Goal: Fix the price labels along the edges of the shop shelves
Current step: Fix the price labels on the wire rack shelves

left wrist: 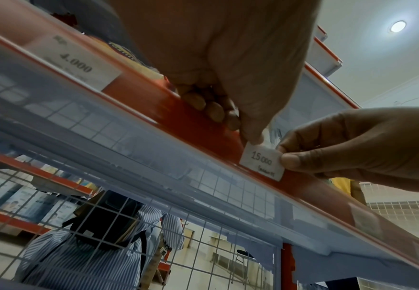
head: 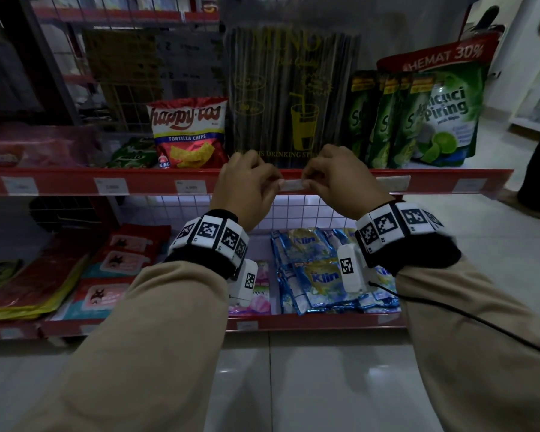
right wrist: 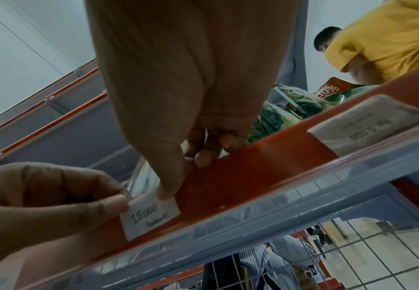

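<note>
A small white price label [head: 293,184] reading 15.000 lies against the red shelf edge strip [head: 66,182] of the middle shelf. My left hand [head: 276,183] pinches its left end, thumb in front, the other fingers curled over the strip's top. My right hand [head: 307,182] pinches its right end the same way. In the left wrist view the label [left wrist: 262,162] sits between my left thumb [left wrist: 253,135] and the right hand [left wrist: 352,149]. The right wrist view shows the label [right wrist: 150,215] slightly tilted in the strip, the right thumb [right wrist: 166,192] on its upper corner.
Other labels [head: 111,186] [head: 190,186] [head: 393,182] sit along the same strip. Behind it stand tortilla chips [head: 189,132], a straw pack [head: 290,98] and green soap pouches [head: 418,120]. Klin sachets [head: 318,272] fill the lower shelf. A person's foot [head: 524,201] is on the floor at right.
</note>
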`<state>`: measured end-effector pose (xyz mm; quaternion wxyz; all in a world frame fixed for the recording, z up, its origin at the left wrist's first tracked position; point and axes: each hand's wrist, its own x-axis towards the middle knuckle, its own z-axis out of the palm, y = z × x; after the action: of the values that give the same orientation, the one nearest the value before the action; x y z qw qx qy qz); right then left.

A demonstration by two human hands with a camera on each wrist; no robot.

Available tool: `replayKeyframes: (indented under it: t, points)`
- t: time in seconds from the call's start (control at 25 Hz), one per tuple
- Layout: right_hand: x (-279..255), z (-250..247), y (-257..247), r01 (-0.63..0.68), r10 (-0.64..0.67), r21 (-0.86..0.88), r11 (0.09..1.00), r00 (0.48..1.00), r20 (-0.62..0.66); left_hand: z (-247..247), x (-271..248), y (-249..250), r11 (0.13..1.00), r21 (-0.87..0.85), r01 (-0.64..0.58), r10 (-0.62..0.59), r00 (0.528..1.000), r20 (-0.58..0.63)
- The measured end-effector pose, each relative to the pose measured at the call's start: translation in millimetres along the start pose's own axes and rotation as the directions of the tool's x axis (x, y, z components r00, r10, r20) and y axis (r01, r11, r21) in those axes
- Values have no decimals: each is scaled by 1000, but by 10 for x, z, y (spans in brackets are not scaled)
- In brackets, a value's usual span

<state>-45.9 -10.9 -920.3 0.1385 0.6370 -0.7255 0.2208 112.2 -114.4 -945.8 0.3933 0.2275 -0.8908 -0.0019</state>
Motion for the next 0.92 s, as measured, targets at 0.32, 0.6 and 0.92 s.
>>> replayKeyframes:
  t: [0.32,0.6,0.92]
  points:
    - [-11,-13,16,7,-7,-19,1000,1000,4,-6,26,10,999,41,16,-18,999,37]
    - [-27,-16,9,-1,1,-12,1000,1000,-14,-55,-31,-1,1000,-7,-1,1,1000,-20]
    - [-122,-90,85,-21,22,23,1000,996,-83,-96,-40,68,995,96,-19,23,999,-47]
